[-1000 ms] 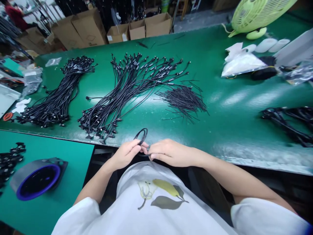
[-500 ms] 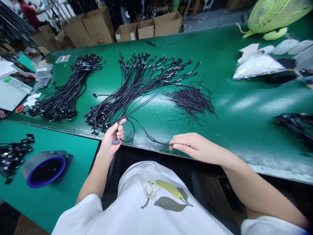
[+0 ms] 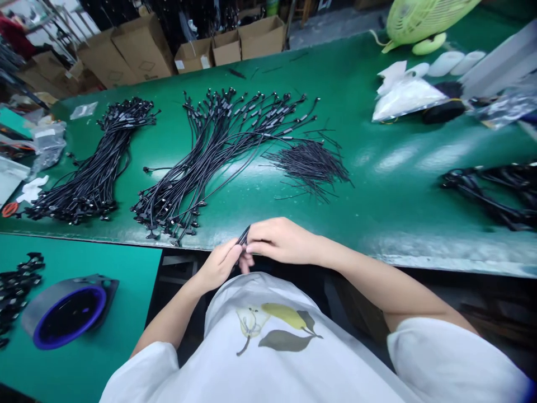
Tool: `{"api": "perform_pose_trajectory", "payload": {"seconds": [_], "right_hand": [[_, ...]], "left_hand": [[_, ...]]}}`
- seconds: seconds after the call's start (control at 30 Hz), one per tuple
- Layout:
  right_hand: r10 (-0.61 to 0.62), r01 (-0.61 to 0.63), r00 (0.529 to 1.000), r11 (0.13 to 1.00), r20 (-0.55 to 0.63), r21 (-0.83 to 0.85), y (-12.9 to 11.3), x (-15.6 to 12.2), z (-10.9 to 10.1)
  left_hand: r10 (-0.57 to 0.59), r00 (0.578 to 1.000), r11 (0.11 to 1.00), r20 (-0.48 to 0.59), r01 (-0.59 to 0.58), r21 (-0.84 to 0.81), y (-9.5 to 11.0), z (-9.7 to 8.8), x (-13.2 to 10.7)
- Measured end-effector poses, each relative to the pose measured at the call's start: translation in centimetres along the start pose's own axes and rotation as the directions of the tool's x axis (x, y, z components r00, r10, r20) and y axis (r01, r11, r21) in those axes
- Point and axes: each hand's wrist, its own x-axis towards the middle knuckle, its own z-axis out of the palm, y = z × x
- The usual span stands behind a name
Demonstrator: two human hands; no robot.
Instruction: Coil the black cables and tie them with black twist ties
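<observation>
In front of my shirt, both hands meet around a black cable [image 3: 244, 235] gathered into a small bundle. My left hand [image 3: 220, 263] pinches it between thumb and fingers. My right hand [image 3: 283, 240] is closed at the other side of the same bundle, its fingertips touching it. Most of the cable is hidden by the fingers. Beyond the hands lies a heap of black cables [image 3: 210, 159] with plugs at both ends. To its right rests a pile of thin black strips [image 3: 312, 162].
A second cable bundle [image 3: 103, 159] lies at the left. At the right are coiled black cables [image 3: 482, 193], a white plastic bag [image 3: 405, 101] and a green fan [image 3: 419, 22]. A purple-rimmed container [image 3: 69, 316] sits on the lower left table. Cardboard boxes [image 3: 145, 47] stand behind the bench.
My hands have come together from wide apart. The cable stretched between them is now folded into a compact bundle. The view has shifted right.
</observation>
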Motion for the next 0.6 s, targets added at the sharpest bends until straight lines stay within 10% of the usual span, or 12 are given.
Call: {"api": "perform_pose_trajectory", "payload": {"seconds": [0.13, 0.4, 0.6], "right_hand": [[0.12, -0.062, 0.932, 0.983, -0.343, 0.175, 2.1, 0.8, 1.5], [0.607, -0.028, 0.745, 0.441, -0.276, 0.897, 3.2, 1.7, 6.8], [0.662, 0.049, 0.689, 0.365, -0.296, 0.93, 1.7, 1.4, 8.0]], "left_hand": [[-0.007, 0.999, 0.955, -0.038, -0.005, -0.298, 0.0, 0.2, 0.1], [-0.053, 0.987, 0.9, -0.153, -0.019, -0.435, -2.4, 2.2, 1.8], [-0.135, 0.983, 0.944, -0.126, 0.089, -0.318, -4.7, 3.0, 1.2]]}}
